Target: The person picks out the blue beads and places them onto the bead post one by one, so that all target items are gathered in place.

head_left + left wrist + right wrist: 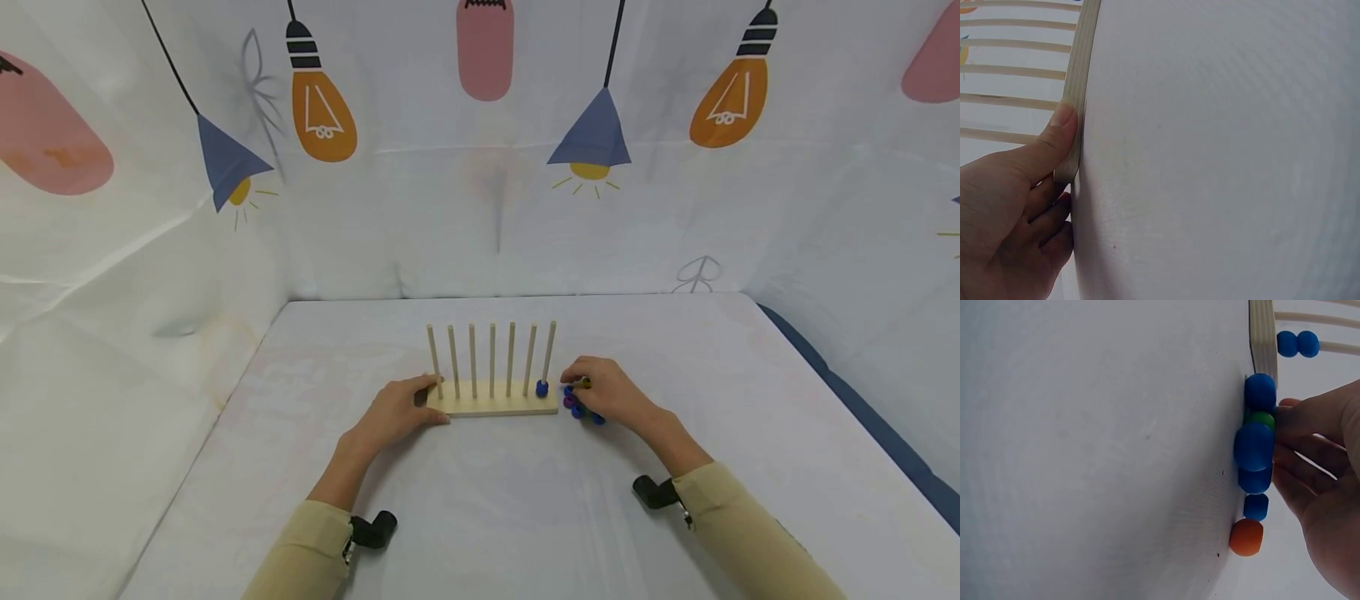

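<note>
A pale wooden peg rack (491, 406) stands on the white table, with a row of several upright pegs. My left hand (396, 412) grips its left end, thumb along the front edge (1065, 115) and fingers behind. Two blue beads (1298, 344) are stacked on the rightmost peg. Just right of the rack, my right hand (611, 390) reaches over a small group of loose beads (577, 412), fingertips right at them. Blue, green and orange beads (1246, 537) show there in the right wrist view. I cannot tell whether its fingers pinch a bead, as the beads hide the fingertips.
The white table (495, 517) reaches back to a white cloth wall (420, 225) printed with lamps and bulbs. Cloth also hangs at the left and right sides. A dark blue strip (862, 400) runs along the table's right edge. Black cameras (375, 530) sit on both wrists.
</note>
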Demonstrator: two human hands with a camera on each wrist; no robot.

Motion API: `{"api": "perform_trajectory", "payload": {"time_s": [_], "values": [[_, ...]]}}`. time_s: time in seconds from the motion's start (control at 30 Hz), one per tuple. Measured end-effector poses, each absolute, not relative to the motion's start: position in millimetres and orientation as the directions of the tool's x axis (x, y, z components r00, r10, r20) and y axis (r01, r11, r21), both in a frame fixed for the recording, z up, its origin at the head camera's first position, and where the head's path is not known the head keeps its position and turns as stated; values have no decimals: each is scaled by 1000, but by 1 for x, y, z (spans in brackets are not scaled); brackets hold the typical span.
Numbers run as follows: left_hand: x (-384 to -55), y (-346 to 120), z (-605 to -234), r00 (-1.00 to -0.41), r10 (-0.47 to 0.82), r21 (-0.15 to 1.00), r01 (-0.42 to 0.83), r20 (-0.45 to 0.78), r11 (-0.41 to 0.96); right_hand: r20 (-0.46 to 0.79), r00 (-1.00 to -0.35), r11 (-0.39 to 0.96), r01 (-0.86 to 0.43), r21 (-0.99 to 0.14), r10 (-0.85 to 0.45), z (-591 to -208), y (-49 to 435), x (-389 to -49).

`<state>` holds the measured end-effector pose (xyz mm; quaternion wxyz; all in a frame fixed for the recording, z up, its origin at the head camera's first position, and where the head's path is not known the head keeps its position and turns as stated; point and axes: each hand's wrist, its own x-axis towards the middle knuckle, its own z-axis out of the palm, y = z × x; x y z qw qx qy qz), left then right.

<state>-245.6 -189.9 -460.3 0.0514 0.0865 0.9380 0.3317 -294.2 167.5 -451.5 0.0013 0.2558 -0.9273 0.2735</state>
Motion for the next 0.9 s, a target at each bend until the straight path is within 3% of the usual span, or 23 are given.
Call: {"api": "perform_trajectory", "payload": {"time_s": [0.4, 0.9], "values": [[-245, -190, -459, -981, 193, 631, 129, -34, 765, 75, -881, 766, -446, -463, -468, -451, 163, -297], [-246, -191, -461, -981, 193, 635, 132, -28, 761, 90, -868, 760, -473, -446, -488, -453, 161, -300]]}}
